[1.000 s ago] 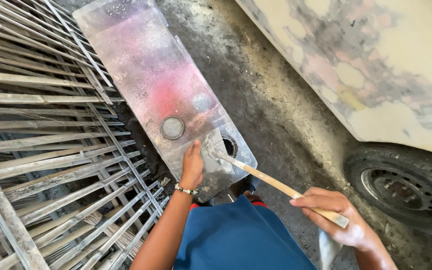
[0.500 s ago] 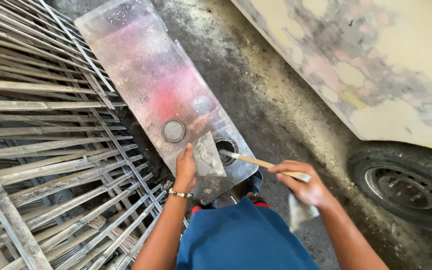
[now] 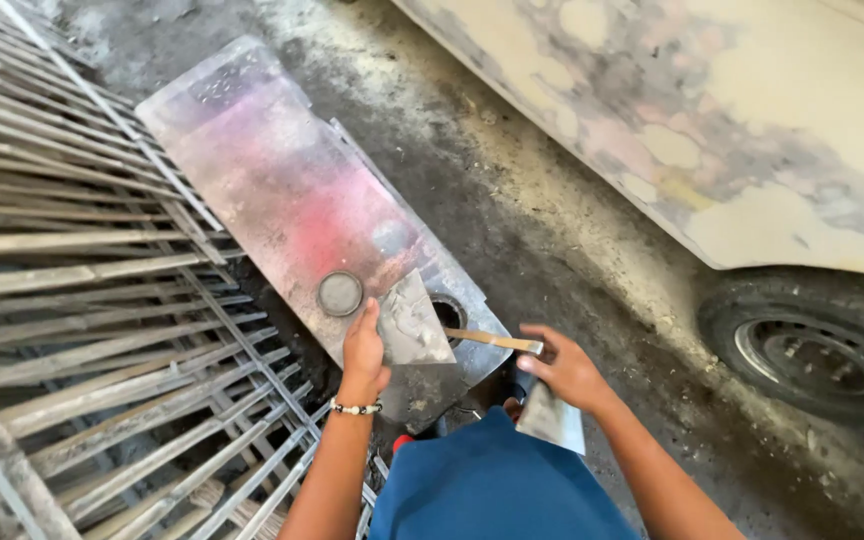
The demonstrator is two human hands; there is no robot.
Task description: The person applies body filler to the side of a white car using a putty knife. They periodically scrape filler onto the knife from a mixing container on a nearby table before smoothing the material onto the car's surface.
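Observation:
My left hand [image 3: 363, 352], with a bead bracelet at the wrist, holds a flat grey scraper plate [image 3: 413, 322] smeared with filler over a long metal board [image 3: 292, 200] stained red and grey. My right hand [image 3: 565, 370] grips a thin wooden stick [image 3: 490, 339] whose tip reaches into a small open tin [image 3: 448, 313] on the board. The same hand also holds a second flat metal blade [image 3: 554, 419] hanging below it. A round lid [image 3: 340, 293] lies on the board just left of the scraper plate.
A rusty metal grille [image 3: 82, 330] lies to the left. At the right stands a car body [image 3: 712, 130] with patchy sanded filler and its wheel [image 3: 812, 350]. Dusty concrete ground [image 3: 552, 230] runs between board and car. My blue trousers [image 3: 492, 480] fill the bottom.
My right hand has moved left toward the board, bringing the stick's tip into the tin. The left hand stays on the scraper plate.

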